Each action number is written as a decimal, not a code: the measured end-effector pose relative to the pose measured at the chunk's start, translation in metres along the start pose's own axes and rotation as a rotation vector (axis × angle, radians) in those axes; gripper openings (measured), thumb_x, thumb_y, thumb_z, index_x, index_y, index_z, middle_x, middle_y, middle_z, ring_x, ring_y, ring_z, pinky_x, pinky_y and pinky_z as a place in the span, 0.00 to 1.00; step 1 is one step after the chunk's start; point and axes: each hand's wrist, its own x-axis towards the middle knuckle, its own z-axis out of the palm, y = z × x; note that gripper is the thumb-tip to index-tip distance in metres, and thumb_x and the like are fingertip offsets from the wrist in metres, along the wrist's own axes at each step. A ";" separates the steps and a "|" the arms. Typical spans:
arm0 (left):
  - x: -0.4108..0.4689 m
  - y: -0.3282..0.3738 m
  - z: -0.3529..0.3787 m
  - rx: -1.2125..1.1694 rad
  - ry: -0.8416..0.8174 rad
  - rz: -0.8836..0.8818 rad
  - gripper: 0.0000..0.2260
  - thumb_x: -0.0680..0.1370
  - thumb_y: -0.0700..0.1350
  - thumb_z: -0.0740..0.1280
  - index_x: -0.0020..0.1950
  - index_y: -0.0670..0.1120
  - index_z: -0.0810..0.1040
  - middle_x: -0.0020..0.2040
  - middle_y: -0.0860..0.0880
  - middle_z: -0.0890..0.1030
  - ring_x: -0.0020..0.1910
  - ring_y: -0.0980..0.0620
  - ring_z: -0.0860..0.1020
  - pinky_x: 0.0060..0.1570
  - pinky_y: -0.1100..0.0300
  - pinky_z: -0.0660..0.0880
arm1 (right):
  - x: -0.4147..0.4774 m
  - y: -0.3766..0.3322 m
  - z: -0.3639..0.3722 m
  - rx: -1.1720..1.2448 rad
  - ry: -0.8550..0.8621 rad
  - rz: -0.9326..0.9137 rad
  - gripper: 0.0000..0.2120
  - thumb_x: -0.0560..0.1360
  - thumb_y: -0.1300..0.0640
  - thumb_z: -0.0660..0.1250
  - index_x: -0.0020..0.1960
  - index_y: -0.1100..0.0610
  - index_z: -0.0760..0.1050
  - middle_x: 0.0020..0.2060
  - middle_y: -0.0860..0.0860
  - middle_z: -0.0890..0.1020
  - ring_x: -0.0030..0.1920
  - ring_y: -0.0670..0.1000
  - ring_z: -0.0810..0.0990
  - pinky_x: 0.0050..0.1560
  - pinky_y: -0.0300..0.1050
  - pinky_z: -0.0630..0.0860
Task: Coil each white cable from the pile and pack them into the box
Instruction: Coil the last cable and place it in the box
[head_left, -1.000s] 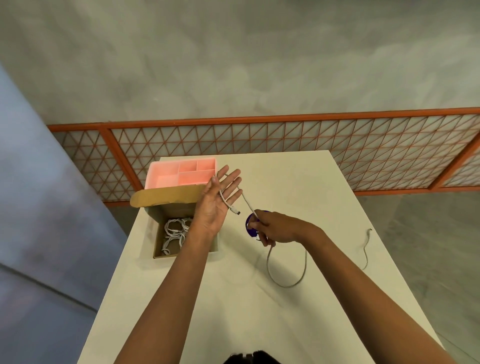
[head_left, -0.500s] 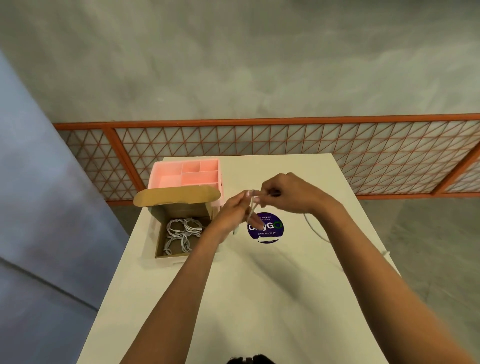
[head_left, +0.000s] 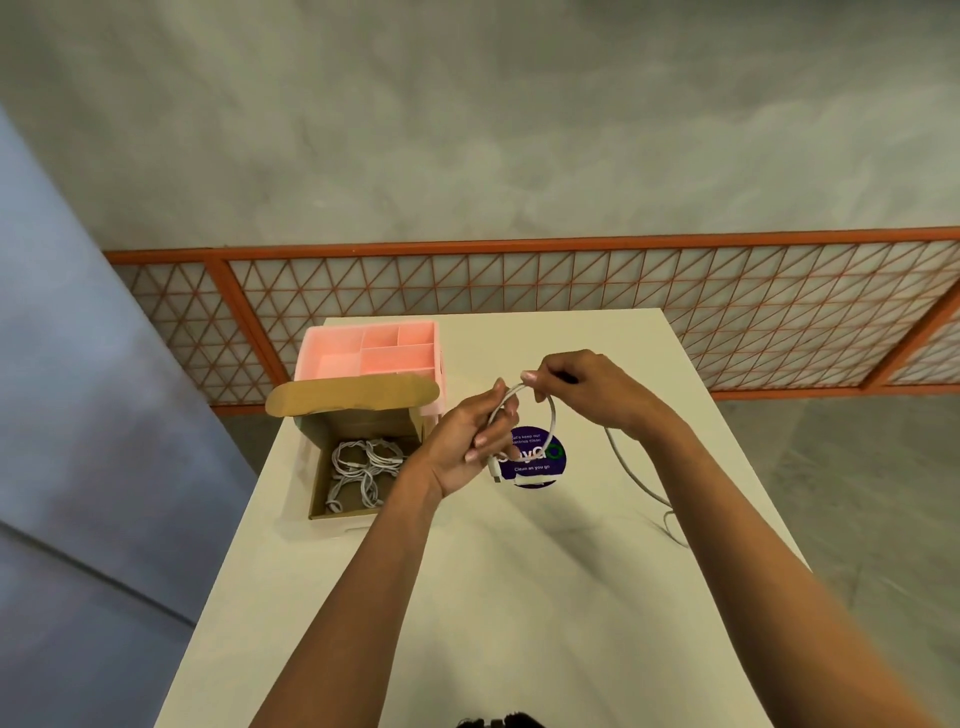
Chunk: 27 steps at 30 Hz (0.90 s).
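Head view: pale rectangular table (head_left: 519, 597) on grey concrete floor (head_left: 467, 130), orange lattice railing (head_left: 519, 283) beyond. Above it, left hand (head_left: 465, 449) and right hand (head_left: 584, 384) both pinch a thin white cable (head_left: 552, 415) into a loop (tail trailing right), beside an open brown cardboard box (head_left: 353, 396).

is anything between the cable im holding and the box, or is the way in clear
Nothing visible blocks it. The box stands open just left of the left hand, its flap folded back; coiled cables lie inside. The white cable has an uncoiled tail trailing to the right.
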 end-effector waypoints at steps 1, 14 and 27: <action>0.000 0.000 0.000 -0.049 0.001 -0.001 0.16 0.81 0.51 0.54 0.39 0.45 0.71 0.20 0.54 0.62 0.15 0.59 0.58 0.29 0.64 0.72 | 0.001 0.000 0.001 0.029 0.028 0.007 0.18 0.77 0.45 0.63 0.40 0.58 0.79 0.27 0.45 0.73 0.26 0.41 0.69 0.30 0.30 0.64; 0.001 -0.005 0.004 -0.211 -0.095 -0.020 0.15 0.81 0.50 0.54 0.37 0.47 0.70 0.23 0.55 0.63 0.22 0.57 0.51 0.22 0.65 0.52 | 0.006 -0.002 0.005 0.275 0.283 -0.047 0.14 0.72 0.49 0.71 0.41 0.60 0.80 0.31 0.57 0.77 0.33 0.46 0.69 0.35 0.36 0.65; 0.001 0.019 -0.001 -0.359 -0.195 0.202 0.20 0.82 0.49 0.50 0.70 0.43 0.68 0.20 0.52 0.63 0.16 0.58 0.62 0.24 0.68 0.64 | 0.006 0.031 0.028 0.312 0.151 0.047 0.14 0.83 0.54 0.54 0.47 0.57 0.76 0.32 0.46 0.74 0.27 0.44 0.70 0.28 0.33 0.66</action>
